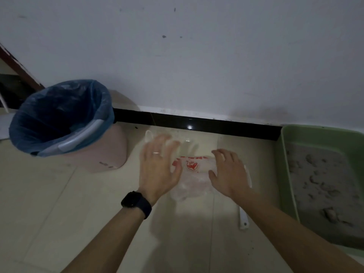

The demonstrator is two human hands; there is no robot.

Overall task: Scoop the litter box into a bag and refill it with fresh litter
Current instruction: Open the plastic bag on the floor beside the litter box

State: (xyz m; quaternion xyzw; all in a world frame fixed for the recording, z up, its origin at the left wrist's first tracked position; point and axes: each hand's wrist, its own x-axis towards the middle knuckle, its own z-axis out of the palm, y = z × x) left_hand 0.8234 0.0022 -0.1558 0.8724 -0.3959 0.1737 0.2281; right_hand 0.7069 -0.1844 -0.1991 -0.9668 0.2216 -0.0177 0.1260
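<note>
The left hand [159, 166] (blurred) and right hand [228, 172], fingers spread, lie over a translucent red-printed plastic bag [194, 168] flat on the floor [88, 213], its length pointing wallward, handles far. Rightward, a green plastic litter box [283, 174] holds clumped grey litter [325, 184]; a blue-lined pink bin [110, 154] stands far left.

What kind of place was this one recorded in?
Probably a room in a home: a green litter box holding clumped litter, a pink bin lined with a blue bag, and a tiled floor with black skirting.
</note>
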